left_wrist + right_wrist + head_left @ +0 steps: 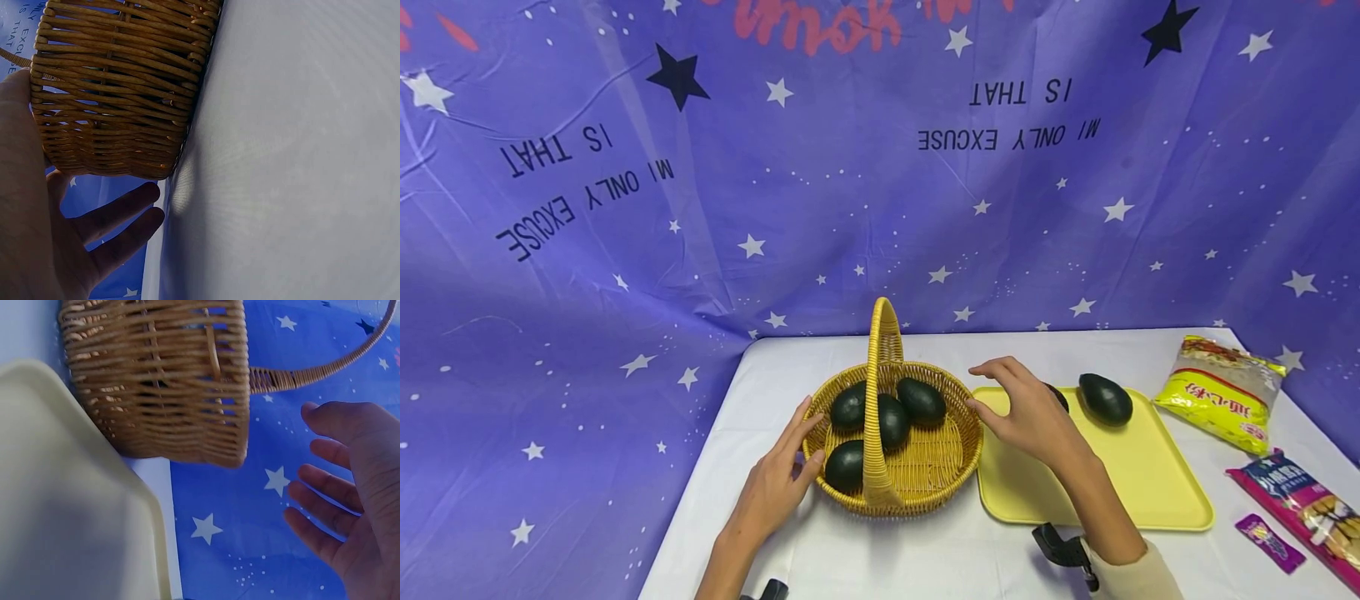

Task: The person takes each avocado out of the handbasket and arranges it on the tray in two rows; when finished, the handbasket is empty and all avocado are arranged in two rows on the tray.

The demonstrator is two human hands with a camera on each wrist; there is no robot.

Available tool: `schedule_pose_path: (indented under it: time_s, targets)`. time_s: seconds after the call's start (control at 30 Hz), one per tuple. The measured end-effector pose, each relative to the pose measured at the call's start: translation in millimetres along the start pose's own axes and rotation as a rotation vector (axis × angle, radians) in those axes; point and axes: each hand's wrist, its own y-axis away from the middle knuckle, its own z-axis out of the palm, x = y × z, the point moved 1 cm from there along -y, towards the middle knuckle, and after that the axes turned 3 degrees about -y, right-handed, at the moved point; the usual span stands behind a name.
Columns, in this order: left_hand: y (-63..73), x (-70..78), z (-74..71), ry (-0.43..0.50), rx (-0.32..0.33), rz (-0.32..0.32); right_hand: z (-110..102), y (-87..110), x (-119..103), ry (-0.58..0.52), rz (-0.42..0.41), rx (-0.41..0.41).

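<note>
A yellow wicker basket [932, 460] with a tall handle stands on the white table, holding several dark green avocados [922, 402]. My left hand [771, 487] is at the basket's left rim, its thumb and fingers spread; in the left wrist view the thumb lies against the rim and two fingers [122, 209] stretch out below the wicker. Just off the right rim hovers my right hand [1037, 421], empty, with loosely bent fingers; the right wrist view shows a gap to the basket [162, 394]. One avocado [1105, 400] lies on the yellow tray [1150, 492]; another [1058, 397] is mostly hidden behind my right hand.
Right of the tray lie a yellow-and-clear food bag [1221, 392], a pink snack packet [1300, 508] and a small purple sachet [1270, 542]. A purple star-printed cloth [850, 192] hangs behind the table. The tray sits close beside the basket.
</note>
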Motion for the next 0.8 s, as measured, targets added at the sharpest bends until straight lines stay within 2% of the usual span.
schedule_pose_path:
  time_s: [0.47, 0.8]
  targets:
    - [-1.1, -0.2, 0.3, 0.013, -0.006, -0.012, 12.1, -0.7, -12.5, -0.016, 0.029, -0.047]
    - [-1.2, 0.5, -0.6, 0.009, -0.008, -0.014, 18.8, -3.2, -15.4, -0.054, -0.021, -0.037]
